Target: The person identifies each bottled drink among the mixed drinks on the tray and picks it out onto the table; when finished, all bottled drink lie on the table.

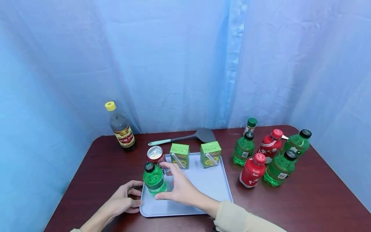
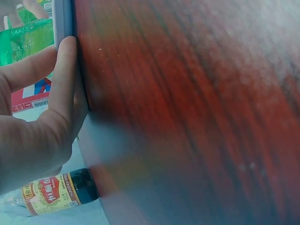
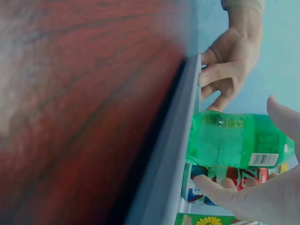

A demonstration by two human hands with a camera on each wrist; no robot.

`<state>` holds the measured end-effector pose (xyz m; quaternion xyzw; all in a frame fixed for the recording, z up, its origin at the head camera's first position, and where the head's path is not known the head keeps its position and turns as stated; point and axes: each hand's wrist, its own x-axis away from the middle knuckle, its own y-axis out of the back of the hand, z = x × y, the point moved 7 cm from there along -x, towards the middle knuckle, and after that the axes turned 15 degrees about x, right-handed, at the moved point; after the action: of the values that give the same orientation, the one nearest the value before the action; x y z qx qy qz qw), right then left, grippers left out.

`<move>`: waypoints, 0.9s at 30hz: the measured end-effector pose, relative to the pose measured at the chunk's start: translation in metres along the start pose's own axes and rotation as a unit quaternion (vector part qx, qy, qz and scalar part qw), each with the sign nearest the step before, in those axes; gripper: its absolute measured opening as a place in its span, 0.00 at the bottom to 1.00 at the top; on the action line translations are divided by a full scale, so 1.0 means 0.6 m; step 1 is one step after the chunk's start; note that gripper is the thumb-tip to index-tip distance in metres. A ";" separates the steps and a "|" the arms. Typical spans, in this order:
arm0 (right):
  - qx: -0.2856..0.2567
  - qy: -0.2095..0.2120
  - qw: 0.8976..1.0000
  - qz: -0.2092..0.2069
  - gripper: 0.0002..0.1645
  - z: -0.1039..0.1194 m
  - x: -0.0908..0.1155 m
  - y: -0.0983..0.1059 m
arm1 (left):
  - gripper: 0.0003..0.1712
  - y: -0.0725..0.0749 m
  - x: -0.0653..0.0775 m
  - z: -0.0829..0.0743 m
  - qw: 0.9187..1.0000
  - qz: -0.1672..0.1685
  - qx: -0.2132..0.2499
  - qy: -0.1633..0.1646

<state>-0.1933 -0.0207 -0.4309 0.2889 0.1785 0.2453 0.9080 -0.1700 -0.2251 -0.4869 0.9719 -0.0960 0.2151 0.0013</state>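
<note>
A green soda bottle (image 1: pixel 154 183) with a black cap stands upright at the left of a pale tray (image 1: pixel 200 206). My right hand (image 1: pixel 182 188) is beside it, thumb and fingers spread around its right side; the right wrist view shows gaps between the bottle (image 3: pixel 229 139) and the fingers (image 3: pixel 215 191). My left hand (image 1: pixel 123 198) touches the tray's left edge with its fingertips, and the left wrist view shows them against the outer rim (image 2: pixel 63 21). Behind the bottle stands a dark red can (image 1: pixel 155 155), partly hidden. Two green drink cartons (image 1: pixel 180 156) with straws stand along the tray's back.
Right of the tray stand several green soda bottles (image 1: pixel 279 169), two red bottles (image 1: pixel 252 170) and a green-capped jar (image 1: pixel 251 125). A grey spatula (image 1: pixel 203 134) lies behind the tray. A yellow-capped sauce bottle (image 1: pixel 124 135) stands at the back left, before a blue curtain.
</note>
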 end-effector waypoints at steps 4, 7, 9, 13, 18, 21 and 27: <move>0.019 0.001 1.000 -0.021 0.56 -0.002 -0.006 -0.006 | 0.41 0.000 -0.002 0.001 1.000 -0.001 -0.002 0.000; 0.024 -0.006 0.999 -0.025 0.54 -0.002 -0.011 -0.010 | 0.41 0.004 -0.001 0.003 1.000 -0.007 -0.004 0.003; 0.024 -0.008 0.999 -0.026 0.53 -0.003 -0.014 -0.011 | 0.41 0.004 0.000 0.003 1.000 -0.008 -0.005 0.005; 0.019 0.007 0.999 -0.028 0.51 -0.001 -0.020 -0.011 | 0.41 0.002 0.002 -0.001 1.000 -0.007 -0.003 0.005; 0.001 0.014 1.000 -0.023 0.50 -0.001 -0.026 -0.013 | 0.41 0.003 0.001 -0.003 1.000 -0.004 0.000 0.003; -0.004 0.007 1.000 -0.020 0.50 -0.002 -0.026 -0.014 | 0.41 0.001 -0.001 -0.001 1.000 0.001 0.002 0.001; -0.005 -0.010 1.000 -0.014 0.49 -0.005 -0.026 -0.016 | 0.41 0.000 -0.003 0.002 1.000 0.001 0.000 -0.002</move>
<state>-0.2044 -0.0345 -0.4362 0.2844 0.1719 0.2308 0.9145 -0.1710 -0.2247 -0.4890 0.9722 -0.0969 0.2131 0.0008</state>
